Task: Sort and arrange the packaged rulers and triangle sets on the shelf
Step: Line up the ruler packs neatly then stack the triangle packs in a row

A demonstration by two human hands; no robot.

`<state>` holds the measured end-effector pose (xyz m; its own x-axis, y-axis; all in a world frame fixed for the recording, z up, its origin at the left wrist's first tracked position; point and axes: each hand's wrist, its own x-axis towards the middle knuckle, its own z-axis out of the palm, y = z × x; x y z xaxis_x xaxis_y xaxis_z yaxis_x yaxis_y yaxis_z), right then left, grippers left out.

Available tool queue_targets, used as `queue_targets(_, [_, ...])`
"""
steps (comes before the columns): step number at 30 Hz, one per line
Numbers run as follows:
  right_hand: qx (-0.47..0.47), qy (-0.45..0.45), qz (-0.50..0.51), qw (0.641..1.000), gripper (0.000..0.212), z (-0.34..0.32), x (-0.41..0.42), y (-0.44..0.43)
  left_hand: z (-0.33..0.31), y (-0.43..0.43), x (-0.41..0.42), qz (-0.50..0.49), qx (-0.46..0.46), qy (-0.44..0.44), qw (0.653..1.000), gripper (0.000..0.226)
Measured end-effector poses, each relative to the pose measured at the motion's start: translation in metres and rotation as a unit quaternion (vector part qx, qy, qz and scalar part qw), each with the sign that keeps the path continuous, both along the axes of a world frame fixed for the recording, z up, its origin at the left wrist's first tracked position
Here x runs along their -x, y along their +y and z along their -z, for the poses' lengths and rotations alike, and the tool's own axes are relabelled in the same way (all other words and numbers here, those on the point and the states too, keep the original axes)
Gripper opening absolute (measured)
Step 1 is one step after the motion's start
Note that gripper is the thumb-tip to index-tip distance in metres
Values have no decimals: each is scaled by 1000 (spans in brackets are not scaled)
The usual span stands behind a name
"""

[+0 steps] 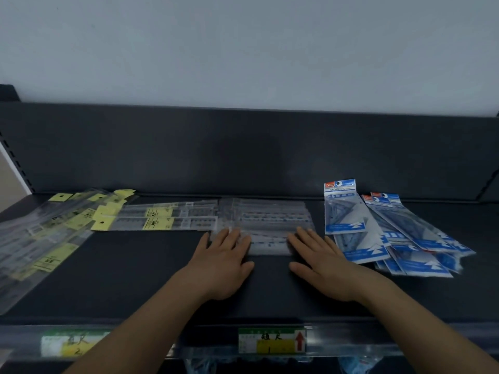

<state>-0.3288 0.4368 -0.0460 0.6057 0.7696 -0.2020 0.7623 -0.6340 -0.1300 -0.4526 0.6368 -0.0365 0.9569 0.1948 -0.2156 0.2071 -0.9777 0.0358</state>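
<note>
Head view is showing the left hand (224,263) and the right hand (321,265) both lying flat with straight, spread fingers, gripping nothing, their fingertips pressing on the near edge of a stack of clear plastic ruler packets (267,220) just ahead of them. The step in hand is looking like squaring up this middle stack. The next move is probably calling for an even push from both palms, so the slippery sleeves are sliding together rather than fanning. Beyond the left hand's outer side, flat ruler packets with yellow labels (162,220) are lying in a row, and further out a looser fan of yellow-tagged ruler packets (40,238) is waiting for sorting. Just outside the right hand, blue-and-white packaged triangle sets (378,233) are sprawling in an overlapping heap. Everything is sitting on a dark matte shelf (135,279) with a dark back panel (243,152), a pale grey wall (243,49) rising above, and a green-and-yellow price label (271,342) hanging on the front edge below the wrists.
</note>
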Motion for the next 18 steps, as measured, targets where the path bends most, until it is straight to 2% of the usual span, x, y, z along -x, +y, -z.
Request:
queue_targets(3, [-6,1,-14,1000,63,-2,2,-6,0,-4,8,7,15,-15,1000,61])
queue_targets(7, [-19,15,-18,1000,62,-3,9,-11,1,-5,14,8,31,-79,996,56])
queue_targets(12, [-25,17,-2,1000,63,-1,17,-14,0,-2,13,4,28,-182,983,36])
queue_targets(18, [-53,5,18,998,64,-1,22,-15,-1,0,13,2,16,-199,980,33])
